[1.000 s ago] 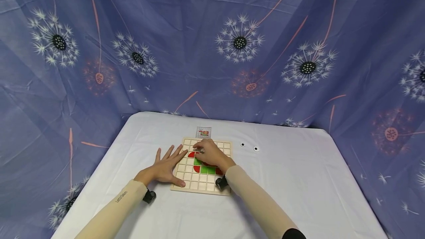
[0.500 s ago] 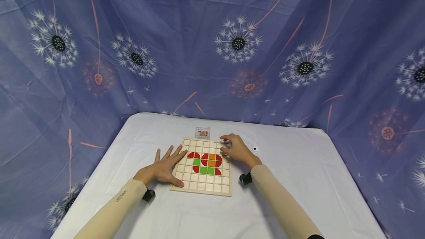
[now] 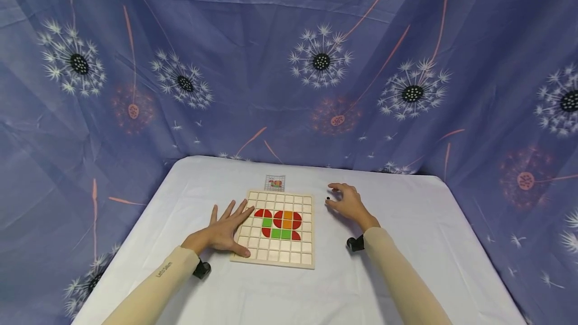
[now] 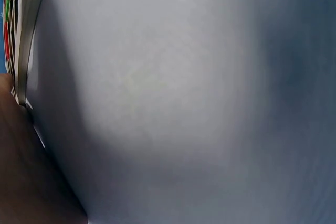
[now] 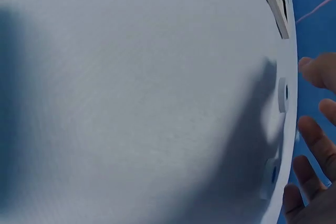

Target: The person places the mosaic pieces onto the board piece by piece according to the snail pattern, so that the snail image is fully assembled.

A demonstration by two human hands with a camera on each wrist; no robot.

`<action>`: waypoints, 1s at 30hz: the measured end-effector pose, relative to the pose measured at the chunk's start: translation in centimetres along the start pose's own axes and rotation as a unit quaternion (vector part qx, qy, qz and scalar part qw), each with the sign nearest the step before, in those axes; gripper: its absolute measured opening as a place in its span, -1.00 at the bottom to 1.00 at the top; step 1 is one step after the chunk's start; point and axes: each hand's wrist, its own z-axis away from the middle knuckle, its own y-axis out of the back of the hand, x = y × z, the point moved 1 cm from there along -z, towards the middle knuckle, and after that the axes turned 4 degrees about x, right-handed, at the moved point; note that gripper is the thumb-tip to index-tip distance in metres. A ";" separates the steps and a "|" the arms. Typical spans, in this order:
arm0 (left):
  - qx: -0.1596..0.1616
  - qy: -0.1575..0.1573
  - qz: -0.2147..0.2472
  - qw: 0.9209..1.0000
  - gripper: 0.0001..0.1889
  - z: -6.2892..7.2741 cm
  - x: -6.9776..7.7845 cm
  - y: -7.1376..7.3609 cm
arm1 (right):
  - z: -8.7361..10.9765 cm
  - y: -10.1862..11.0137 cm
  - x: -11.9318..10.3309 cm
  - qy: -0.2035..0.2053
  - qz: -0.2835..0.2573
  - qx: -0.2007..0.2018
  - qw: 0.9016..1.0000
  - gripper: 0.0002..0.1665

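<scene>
My left hand [image 3: 221, 232] rests on the left edge of a wooden grid board [image 3: 284, 256], its fingers spread. Red, green and orange tiles [image 3: 287, 218] form a figure in the middle of the board. To the right of the board, my right hand [image 3: 352, 205] hovers over the table with thumb and fingers apart. Close to its fingertips lies a white disc with a black dot, like an eye [image 3: 328, 198]. In the right wrist view, two such discs stand out on the cloth: one eye disc [image 5: 282, 96] by the thumb, another [image 5: 270, 178] below the fingers.
A small pattern card [image 3: 275, 183] lies behind the board, showing a similar coloured figure on a grid. White cloth [image 3: 406, 224] covers the table. A blue curtain with dandelion prints [image 3: 253, 74] hangs behind and at the sides.
My right hand has moved right, from over the board's tiles, past its top right corner, to beside the eye discs. This uncovers the tile figure. The left hand stays in place.
</scene>
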 end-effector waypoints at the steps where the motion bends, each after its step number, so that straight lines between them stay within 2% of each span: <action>1: 0.001 0.000 0.000 1.000 0.44 0.0 0.0 -0.1 | 0.0 -0.1 0.1 -0.002 0.004 0.004 1.000 -0.34; 11: 0.006 -0.005 -0.003 1.000 0.43 0.0 0.1 -0.2 | 0.0 -0.6 0.9 -0.014 0.022 0.028 0.999 -0.48; 25: 0.009 -0.001 -0.002 1.000 0.43 0.0 0.1 -0.2 | -0.2 -1.0 0.7 -0.008 0.023 0.033 0.999 -0.69; 30: 0.009 0.001 -0.003 1.000 0.43 0.0 0.1 -0.2 | -0.3 -1.2 0.6 -0.013 0.024 0.032 0.999 -0.70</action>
